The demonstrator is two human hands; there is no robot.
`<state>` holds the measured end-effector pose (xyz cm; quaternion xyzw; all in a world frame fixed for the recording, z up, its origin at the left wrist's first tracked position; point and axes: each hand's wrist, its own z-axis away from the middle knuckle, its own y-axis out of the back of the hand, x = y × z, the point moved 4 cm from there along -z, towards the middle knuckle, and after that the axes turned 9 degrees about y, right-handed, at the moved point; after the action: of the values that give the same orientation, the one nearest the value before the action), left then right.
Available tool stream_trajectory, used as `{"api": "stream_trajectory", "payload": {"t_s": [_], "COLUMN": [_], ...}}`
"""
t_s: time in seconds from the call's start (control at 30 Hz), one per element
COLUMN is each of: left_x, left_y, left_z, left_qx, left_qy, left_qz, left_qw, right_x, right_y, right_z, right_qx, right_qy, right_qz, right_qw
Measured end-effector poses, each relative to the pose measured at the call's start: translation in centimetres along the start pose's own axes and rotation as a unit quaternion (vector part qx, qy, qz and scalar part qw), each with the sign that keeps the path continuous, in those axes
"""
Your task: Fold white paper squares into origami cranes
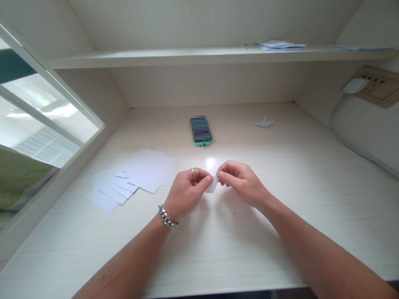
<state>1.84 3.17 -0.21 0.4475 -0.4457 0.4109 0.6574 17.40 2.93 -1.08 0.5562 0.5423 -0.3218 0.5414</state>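
Note:
A small folded piece of white paper (211, 187) is held between my two hands above the desk. My left hand (189, 191), with a ring and a chain bracelet, pinches its left side between thumb and fingers. At the paper's upper right edge, the thumb and fingertips of my right hand (240, 180) are closed on it. The fingers cover part of the paper, so its full folded shape is hidden. Left of my hands, several white paper sheets (152, 166) lie fanned out on the desk. Further back on the right sits a white paper crane (264, 122).
A phone with a green edge (203, 143) lies at the desk's middle back, its screen pixelated. Folded papers (280, 45) rest on the shelf (174, 58) above. On the right, a grey cable (349, 145) runs from a plug (355, 85) in the wall socket down along the desk.

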Motion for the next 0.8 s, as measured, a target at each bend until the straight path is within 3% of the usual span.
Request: {"api": "stream_trajectory", "payload": {"t_s": [0.13, 0.4, 0.5, 0.6, 0.63, 0.8], "left_x": [0.2, 0.7, 0.5, 0.2, 0.1, -0.2], "left_y": [-0.3, -0.2, 0.2, 0.8, 0.9, 0.3], "left_z": [0.1, 0.5, 0.4, 0.1, 0.0, -0.2], "left_qx": [-0.035, -0.059, -0.049, -0.032, -0.028, -0.033], "left_qy": [-0.007, 0.026, 0.031, 0.037, 0.038, 0.030], "left_qz": [-0.070, -0.041, -0.057, -0.065, -0.059, -0.031], "left_qw": [0.997, 0.997, 0.997, 0.997, 0.997, 0.999], "right_x": [-0.3, 0.0, 0.0, -0.1, -0.1, -0.3], "right_y": [0.0, 1.3, 3.1, 5.1, 5.3, 2.3], "right_z": [0.1, -0.1, -0.4, -0.6, -0.6, -0.4], "right_qx": [-0.055, -0.046, 0.003, 0.098, 0.097, -0.034], "right_qy": [0.005, -0.029, -0.030, -0.013, -0.014, -0.024], "right_qz": [0.067, -0.046, -0.069, -0.087, -0.080, 0.010], "right_qw": [0.996, 0.997, 0.997, 0.991, 0.992, 0.999]}}
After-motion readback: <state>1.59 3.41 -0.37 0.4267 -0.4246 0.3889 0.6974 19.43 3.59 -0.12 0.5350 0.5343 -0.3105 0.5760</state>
